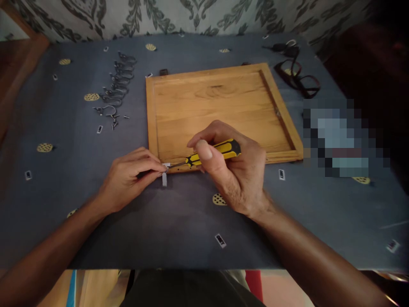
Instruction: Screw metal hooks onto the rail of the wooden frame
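A wooden panel (223,106) with a raised frame lies flat on the blue cloth. My right hand (236,170) is closed around a yellow and black screwdriver (212,154), its tip pointing left at the panel's near left corner. My left hand (132,177) pinches a small white bracket (165,172) against that corner, right at the screwdriver tip. Whether a screw sits under the tip is too small to make out.
A row of metal hooks with loose screws (116,87) lies to the left of the panel. Dark-framed glasses (298,76) and keys (286,46) rest at the back right. A blurred-out object (341,136) sits to the right. The table's near edge runs along the bottom.
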Demonstrator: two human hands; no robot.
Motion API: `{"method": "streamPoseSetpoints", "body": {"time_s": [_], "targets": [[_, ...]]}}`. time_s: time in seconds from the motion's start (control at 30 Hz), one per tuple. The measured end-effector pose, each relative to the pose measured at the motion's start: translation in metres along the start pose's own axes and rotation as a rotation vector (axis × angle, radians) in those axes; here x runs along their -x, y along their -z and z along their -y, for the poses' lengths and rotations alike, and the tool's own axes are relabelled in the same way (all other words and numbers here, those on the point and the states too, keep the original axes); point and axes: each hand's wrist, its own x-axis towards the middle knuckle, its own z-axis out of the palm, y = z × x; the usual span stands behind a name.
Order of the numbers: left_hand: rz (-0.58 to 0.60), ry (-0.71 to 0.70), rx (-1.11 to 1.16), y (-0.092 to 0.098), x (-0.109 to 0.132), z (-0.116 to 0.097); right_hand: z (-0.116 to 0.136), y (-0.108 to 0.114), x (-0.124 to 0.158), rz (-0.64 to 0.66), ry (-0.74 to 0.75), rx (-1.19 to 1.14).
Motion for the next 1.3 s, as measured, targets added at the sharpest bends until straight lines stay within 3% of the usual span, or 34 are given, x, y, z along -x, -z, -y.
{"method": "streamPoseSetpoints", "body": {"time_s": [0.67,0.9,1.1,1.3], "targets": [[0.055,0.187,0.138,0.0013,0.0015,-0.001,-0.0018,-0.0007,-0.0012,0.007,0.073,-0.016],[0.076,0.3,0.14,0.003,-0.0015,-0.0037,-0.0013,0.0004,0.0027,-0.049,0.089,-0.094],[0.061,0.321,0.126,0.0018,-0.0023,-0.0039,0.0039,0.0001,0.0025,-0.113,0.108,-0.039],[0.066,0.319,0.126,0.0006,-0.0017,-0.0022,0.0016,-0.0039,0.0056,-0.06,0.114,-0.07]]}}
